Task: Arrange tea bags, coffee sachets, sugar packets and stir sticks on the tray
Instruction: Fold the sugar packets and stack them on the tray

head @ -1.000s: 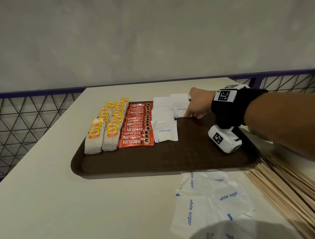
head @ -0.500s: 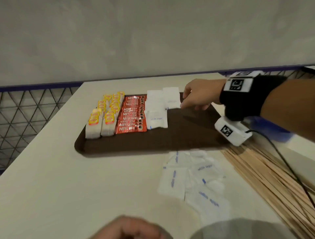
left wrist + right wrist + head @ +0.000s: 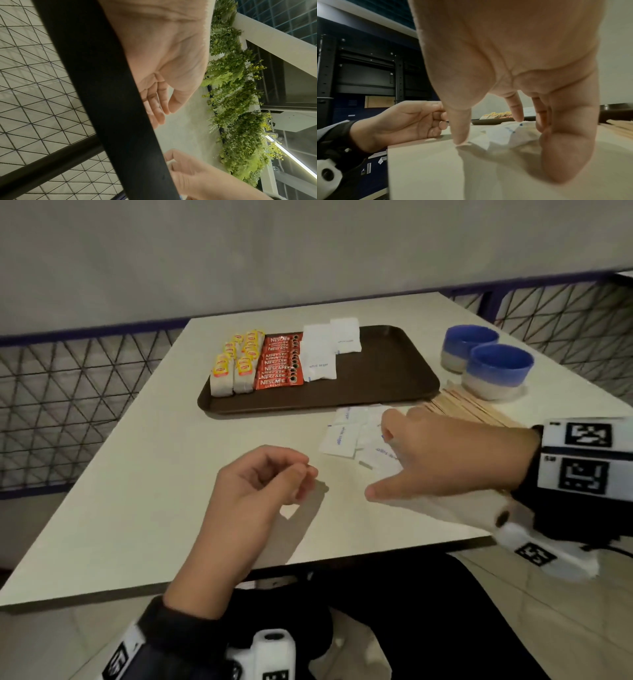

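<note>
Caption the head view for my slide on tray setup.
Right hand spread over loose sugar packets beside a half-filled tray; left hand idle.

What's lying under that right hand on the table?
Loose white sugar packets lie under the right hand; its palm hides whatever else lies beneath it.

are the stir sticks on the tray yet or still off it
Off it. The stir sticks lie on the table, beside the tray.

Head overhead; wrist views close
</note>
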A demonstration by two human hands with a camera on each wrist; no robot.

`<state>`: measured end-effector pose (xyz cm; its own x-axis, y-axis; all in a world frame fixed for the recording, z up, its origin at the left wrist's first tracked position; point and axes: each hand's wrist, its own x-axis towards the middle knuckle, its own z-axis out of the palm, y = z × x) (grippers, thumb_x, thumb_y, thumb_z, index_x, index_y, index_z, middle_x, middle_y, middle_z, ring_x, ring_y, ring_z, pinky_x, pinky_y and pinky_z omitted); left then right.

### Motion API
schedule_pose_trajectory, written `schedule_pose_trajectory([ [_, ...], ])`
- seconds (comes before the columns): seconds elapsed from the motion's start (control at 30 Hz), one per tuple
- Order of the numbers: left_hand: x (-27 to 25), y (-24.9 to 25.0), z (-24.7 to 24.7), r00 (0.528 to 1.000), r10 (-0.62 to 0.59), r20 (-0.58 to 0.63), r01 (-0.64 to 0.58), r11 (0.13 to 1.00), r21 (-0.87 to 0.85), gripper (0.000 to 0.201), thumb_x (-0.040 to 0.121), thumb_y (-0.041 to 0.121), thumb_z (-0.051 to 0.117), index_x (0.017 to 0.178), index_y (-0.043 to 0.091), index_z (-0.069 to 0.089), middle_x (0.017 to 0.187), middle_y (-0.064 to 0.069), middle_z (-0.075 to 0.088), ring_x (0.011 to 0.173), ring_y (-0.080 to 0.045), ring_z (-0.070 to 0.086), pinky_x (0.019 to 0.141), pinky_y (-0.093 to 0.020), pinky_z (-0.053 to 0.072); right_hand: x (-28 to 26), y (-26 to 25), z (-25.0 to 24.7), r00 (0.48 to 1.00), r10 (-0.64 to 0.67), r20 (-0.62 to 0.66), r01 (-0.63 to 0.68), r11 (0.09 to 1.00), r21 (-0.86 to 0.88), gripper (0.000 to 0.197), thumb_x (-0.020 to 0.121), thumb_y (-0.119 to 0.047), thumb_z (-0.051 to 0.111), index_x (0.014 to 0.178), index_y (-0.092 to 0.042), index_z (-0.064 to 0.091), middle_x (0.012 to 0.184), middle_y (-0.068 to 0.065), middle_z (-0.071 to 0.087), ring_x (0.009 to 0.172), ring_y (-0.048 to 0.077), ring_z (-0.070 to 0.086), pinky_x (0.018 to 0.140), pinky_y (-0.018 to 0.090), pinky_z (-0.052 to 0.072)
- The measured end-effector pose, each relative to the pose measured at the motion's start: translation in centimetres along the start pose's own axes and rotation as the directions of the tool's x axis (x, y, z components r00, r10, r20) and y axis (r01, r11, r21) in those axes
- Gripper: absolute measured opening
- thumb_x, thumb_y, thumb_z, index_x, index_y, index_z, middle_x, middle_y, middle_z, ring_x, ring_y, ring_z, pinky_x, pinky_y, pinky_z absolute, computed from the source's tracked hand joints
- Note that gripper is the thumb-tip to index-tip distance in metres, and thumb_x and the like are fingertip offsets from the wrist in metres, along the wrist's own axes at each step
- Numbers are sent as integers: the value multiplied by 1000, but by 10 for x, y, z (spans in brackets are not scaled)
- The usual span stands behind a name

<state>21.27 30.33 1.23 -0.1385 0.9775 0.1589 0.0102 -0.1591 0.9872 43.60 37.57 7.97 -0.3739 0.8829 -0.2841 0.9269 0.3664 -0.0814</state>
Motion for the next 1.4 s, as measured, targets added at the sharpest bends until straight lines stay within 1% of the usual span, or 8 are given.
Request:
schedule_pose_trajectory([
  [0.23,-3,2,0,1000,-10,-14,11,999,36,12,94,-3,62,97,2,73,90,-15,76,84,-30,71,83,-45,58,-30,-7,22,970,-154,-186,152,988,-27,17,97,-42,55,104,-30,44,85,-11,46,77,8,50,65,26,42],
  [0.33,-4,4,1,1000,-18,-14,18,999,46,13,94,-3,62,97,4,73,90,-13,77,83,-28,72,83,-43,59,-40,-10,24,952,-170,-256,154,985,-80,18,101,-28,49,89,-28,36,75,-9,44,68,9,48,56,25,32],
  [0.43,-5,6,3,1000,-22,-2,23,998,53,11,93,-1,64,100,3,73,91,-12,77,82,-24,73,82,-39,60,-46,-3,22,921,-86,-380,171,966,195,26,101,-21,51,76,-27,50,67,-5,59,61,10,59,55,25,41],
  [0.53,-6,11,5,998,-47,34,46,999,26,13,93,4,67,104,4,72,97,-13,77,85,-26,74,85,-40,60,-45,-7,32,946,48,-319,228,600,767,20,101,-9,53,94,-19,69,72,8,75,62,21,72,65,39,61],
  [0.67,-8,15,6,992,-67,109,59,996,74,20,92,11,70,111,9,72,101,-9,77,86,-25,74,75,-33,60,-29,-28,57,971,31,-237,223,235,946,21,103,-2,52,109,-14,67,78,20,75,63,33,68,68,47,57],
  [1.03,-4,12,0,990,-103,93,101,995,28,33,89,0,71,119,13,68,98,-15,78,94,-32,76,87,-49,60,-4,-47,74,938,66,-340,343,-25,939,12,100,-12,62,107,-5,69,83,16,72,57,27,58,58,34,48],
  [1.2,-3,11,2,993,-83,90,79,996,43,33,87,3,75,117,14,68,89,-11,78,81,-22,76,68,-27,56,-6,-40,79,921,74,-382,384,-25,923,12,100,-10,62,107,-5,70,82,16,73,52,26,56,57,35,47],
  [1.4,-3,10,2,996,-56,66,56,998,15,28,86,3,75,113,10,70,84,-12,76,66,-15,67,62,-23,52,-6,-39,80,905,128,-405,415,-72,907,11,98,-10,63,105,-3,70,72,13,70,50,24,55,55,35,45],
])
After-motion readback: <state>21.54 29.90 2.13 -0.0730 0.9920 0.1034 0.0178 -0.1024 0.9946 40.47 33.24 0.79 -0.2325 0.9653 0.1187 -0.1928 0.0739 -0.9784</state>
